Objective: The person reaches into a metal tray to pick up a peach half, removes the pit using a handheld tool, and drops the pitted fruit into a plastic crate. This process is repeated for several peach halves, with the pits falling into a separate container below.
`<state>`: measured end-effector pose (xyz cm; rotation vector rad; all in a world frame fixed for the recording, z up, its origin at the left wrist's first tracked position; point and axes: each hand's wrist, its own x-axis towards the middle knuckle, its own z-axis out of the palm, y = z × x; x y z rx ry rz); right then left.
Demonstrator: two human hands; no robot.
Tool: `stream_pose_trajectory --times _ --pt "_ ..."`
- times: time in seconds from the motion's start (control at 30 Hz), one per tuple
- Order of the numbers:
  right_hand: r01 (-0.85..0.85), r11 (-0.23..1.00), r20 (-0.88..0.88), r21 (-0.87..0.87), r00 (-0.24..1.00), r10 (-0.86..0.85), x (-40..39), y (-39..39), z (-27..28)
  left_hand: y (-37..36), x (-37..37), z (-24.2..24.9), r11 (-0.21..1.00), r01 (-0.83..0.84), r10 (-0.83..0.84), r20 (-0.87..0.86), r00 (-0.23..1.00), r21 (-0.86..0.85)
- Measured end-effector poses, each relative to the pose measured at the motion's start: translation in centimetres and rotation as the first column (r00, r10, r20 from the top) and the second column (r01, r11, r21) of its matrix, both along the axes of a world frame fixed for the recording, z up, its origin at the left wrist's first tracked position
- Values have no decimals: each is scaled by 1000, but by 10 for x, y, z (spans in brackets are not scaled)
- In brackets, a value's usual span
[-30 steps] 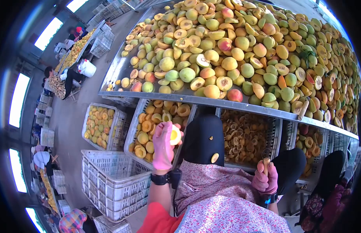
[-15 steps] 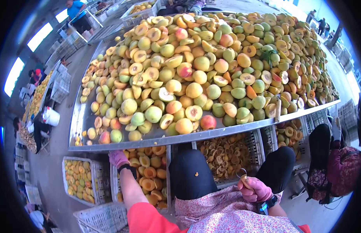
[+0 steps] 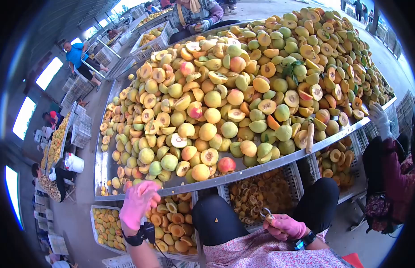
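Note:
My left hand (image 3: 138,204), in a pink glove, is raised by the near left edge of the metal table (image 3: 207,182). Its fingers are loosely bent and apart, and I see nothing in them. Just below it is a crate of peach halves (image 3: 171,223). In front of my lap, my right hand (image 3: 285,227), also in a pink glove, is closed around a pitting knife (image 3: 266,214) with a curved metal loop at its tip. A large heap of whole and cut peaches (image 3: 212,116) covers the table.
A wooden-handled tool (image 3: 310,137) leans at the table's rim. Under the table is a crate of dark pits and scraps (image 3: 261,192). A co-worker's gloved hand (image 3: 380,120) touches the table's right edge; another person (image 3: 198,18) sits across. More peaches fill a crate (image 3: 107,223) at left.
My left hand has risen from the crate of peach halves to the table edge, and its fingers have come into view. The view has tilted upward. My right hand still holds the pitting knife.

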<state>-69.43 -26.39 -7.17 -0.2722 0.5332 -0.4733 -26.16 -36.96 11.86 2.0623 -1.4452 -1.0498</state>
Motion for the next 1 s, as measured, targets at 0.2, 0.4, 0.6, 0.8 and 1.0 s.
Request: stream_pose_trajectory --times 0.2,0.4,0.6,0.8,1.0 --pt "8 996 -31 -86 999 -11 -9 6 -1 -159 -34 -86 978 145 -37 560 827 -150" --pt "-49 984 -85 -170 996 34 -8 2 8 -160 -59 -107 869 273 53 628 776 -412" --pt "-159 926 -455 -342 890 -16 3 -1 29 -125 -68 -108 861 101 -74 74 994 -499" --pt "-1 561 -474 -827 538 -697 40 -27 95 -5 -165 -86 951 -223 -139 -943 303 -212" --pt "-11 347 -296 -938 551 -781 57 -43 112 69 -242 -87 845 -249 -187 -697 692 -473"
